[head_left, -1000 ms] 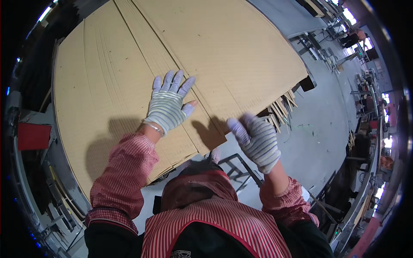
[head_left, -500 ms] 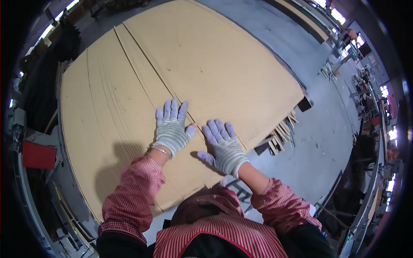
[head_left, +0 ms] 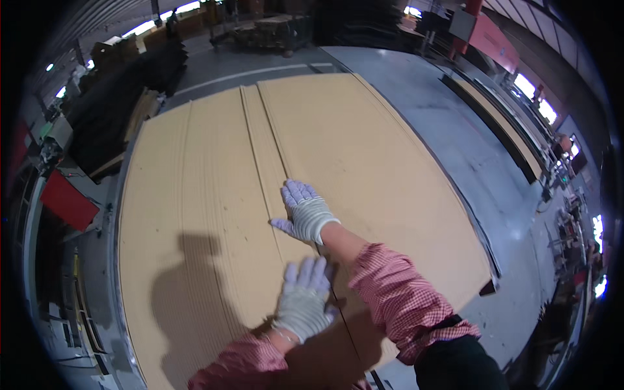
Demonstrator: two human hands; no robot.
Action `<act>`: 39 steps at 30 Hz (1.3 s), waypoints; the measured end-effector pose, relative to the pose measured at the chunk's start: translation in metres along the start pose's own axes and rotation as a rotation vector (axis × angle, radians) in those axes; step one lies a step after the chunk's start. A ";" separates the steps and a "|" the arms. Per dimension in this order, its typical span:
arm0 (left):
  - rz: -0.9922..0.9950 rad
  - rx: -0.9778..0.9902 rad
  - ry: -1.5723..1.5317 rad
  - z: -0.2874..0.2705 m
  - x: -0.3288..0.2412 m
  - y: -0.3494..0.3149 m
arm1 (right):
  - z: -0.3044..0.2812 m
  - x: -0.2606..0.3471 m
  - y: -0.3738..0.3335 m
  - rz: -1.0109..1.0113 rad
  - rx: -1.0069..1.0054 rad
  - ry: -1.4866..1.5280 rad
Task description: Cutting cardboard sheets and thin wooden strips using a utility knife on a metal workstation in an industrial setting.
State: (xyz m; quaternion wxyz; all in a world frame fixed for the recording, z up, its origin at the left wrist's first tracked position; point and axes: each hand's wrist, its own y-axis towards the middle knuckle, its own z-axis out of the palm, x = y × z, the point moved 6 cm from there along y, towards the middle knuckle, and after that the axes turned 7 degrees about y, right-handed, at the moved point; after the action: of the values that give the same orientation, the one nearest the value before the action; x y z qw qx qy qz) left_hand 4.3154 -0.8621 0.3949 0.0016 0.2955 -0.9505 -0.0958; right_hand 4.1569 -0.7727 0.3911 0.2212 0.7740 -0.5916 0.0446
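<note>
A wide spread of tan cardboard (head_left: 383, 162) lies flat before me, crossed by long creases and two dark lines that run away from me. My right hand (head_left: 309, 213), in a white knitted glove with lilac fingers, rests on it beside one of these lines. Its fingers are stretched out, the thumb apart. Nearer to me, my left hand (head_left: 303, 300) wears a matching glove and is slightly blurred. Its fingers are extended over the cardboard close to the same line; whether the palm touches cannot be told. Neither hand grips anything. Red checked sleeves cover both forearms.
A red panel (head_left: 68, 200) stands to the left of the cardboard. Dark stacked material (head_left: 123, 84) is behind it. A long narrow bench or rack (head_left: 497, 123) runs along the right, beyond the grey floor (head_left: 429, 97). A loaded cart (head_left: 266, 36) stands far back.
My view has tilted up and shows more of the far room. My right hand has moved farther out and left along the line; my left hand is now nearer to me than the right.
</note>
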 end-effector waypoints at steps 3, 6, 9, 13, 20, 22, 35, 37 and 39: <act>-0.035 0.047 -0.176 0.001 0.010 0.002 | -0.017 -0.016 0.094 0.171 0.054 0.061; -0.030 0.098 -0.258 -0.007 0.011 0.009 | 0.001 -0.053 0.140 -0.083 -0.358 -0.097; -0.092 0.102 -0.359 0.003 0.020 0.009 | 0.039 -0.078 0.191 0.089 0.208 -0.115; -0.098 0.104 -0.466 0.011 0.022 0.008 | 0.027 -0.091 0.210 -0.095 -0.201 0.183; -0.079 0.125 -0.478 0.013 0.025 0.005 | 0.011 -0.100 0.201 0.055 -0.039 -0.015; -0.073 0.098 -0.498 0.012 0.025 0.004 | 0.030 -0.111 0.194 0.082 0.076 -0.125; -0.063 0.101 -0.576 0.013 0.029 0.004 | 0.040 -0.092 0.199 0.234 -0.102 -0.356; -0.064 0.129 -0.565 0.016 0.032 0.001 | 0.050 -0.099 0.196 0.243 -0.002 0.064; -0.053 0.158 -0.575 0.020 0.029 0.000 | 0.037 -0.083 0.181 0.190 0.055 0.357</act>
State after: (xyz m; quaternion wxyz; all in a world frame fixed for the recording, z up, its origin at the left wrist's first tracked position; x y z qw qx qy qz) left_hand 4.2898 -0.8747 0.3736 -0.2931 0.2803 -0.9085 -0.1011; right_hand 3.9559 -0.7490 0.3830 0.2961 0.7003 -0.6119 0.2178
